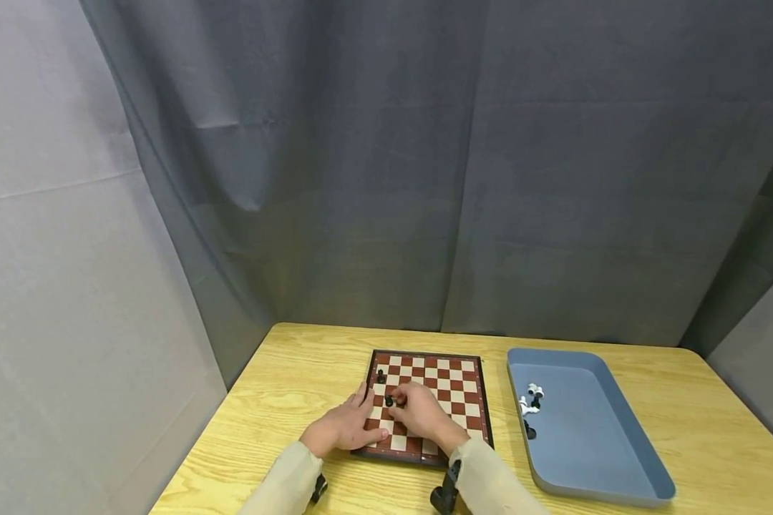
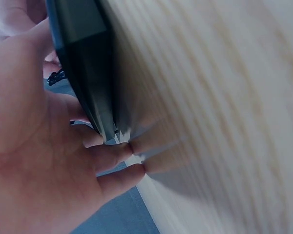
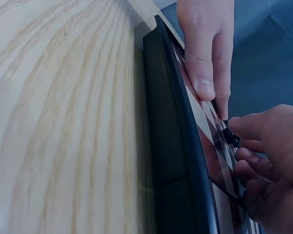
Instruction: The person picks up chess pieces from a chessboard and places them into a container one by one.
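Observation:
A red-and-white chessboard (image 1: 398, 443) with a dark rim lies on the table. My left hand (image 1: 344, 423) rests at its left edge, thumb on the squares and fingers straight along the side; the left wrist view shows fingertips touching the table beside the board's black side (image 2: 85, 73). Over the left part of the board, my right hand (image 1: 423, 411) pinches a small black chess piece (image 1: 389, 401) between thumb and fingers. That piece (image 3: 229, 137) is down at the board surface in the right wrist view. Another black chess piece (image 1: 381, 377) stands near the far left corner.
Right of the board is a blue-grey tray (image 1: 644, 468). Along its left side lie several white chess pieces (image 1: 536, 390) and black chess pieces (image 1: 530, 431). A grey curtain (image 1: 373, 214) hangs behind the wooden table (image 1: 245, 429).

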{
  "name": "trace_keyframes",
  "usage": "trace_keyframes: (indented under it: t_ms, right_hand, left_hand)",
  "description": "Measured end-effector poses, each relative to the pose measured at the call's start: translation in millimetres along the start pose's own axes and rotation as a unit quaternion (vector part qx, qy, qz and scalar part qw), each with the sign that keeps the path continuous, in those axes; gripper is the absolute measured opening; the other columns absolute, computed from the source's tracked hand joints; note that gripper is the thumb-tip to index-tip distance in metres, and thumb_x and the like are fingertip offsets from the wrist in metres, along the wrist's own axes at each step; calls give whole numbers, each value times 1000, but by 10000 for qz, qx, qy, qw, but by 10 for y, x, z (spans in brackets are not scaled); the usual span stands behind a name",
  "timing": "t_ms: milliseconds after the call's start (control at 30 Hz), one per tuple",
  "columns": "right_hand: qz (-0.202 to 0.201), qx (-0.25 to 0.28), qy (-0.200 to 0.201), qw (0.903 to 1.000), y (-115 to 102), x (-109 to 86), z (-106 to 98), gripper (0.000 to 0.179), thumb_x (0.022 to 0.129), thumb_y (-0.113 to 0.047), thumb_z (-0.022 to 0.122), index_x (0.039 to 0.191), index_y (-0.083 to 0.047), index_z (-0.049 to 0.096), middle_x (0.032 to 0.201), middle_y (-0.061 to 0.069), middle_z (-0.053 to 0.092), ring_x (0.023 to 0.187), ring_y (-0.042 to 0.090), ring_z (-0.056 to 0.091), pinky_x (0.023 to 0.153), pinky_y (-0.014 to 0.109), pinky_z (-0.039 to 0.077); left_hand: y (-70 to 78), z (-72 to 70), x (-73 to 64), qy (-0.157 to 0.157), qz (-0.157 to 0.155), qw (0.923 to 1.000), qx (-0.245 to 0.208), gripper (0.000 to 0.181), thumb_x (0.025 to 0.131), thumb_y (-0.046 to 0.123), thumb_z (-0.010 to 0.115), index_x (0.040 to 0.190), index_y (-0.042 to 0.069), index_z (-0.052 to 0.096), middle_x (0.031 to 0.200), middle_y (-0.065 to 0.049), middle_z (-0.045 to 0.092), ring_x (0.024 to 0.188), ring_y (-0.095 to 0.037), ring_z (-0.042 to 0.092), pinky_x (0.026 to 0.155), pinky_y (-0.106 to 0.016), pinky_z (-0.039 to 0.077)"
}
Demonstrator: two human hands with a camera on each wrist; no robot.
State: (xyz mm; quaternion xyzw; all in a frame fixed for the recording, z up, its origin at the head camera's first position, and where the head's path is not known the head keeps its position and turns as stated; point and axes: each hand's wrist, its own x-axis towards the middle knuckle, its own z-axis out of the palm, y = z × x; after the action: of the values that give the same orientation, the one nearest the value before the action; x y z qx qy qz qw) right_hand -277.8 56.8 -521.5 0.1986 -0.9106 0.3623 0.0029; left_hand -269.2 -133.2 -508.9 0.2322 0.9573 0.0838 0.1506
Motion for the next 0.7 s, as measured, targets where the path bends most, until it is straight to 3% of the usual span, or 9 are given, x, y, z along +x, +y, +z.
trace_keyframes:
  t_ms: [700]
  right_hand:
    - [-4,-340,91,9994,-20,72,33,16,88,-14,68,103,-6,68,83,0,56,71,12,50,61,32,43]
  left_hand:
    - [7,17,-7,142,54,9999,52,90,91,64,43,151,1,19,156,-19,8,139,-33,23,102,-44,36]
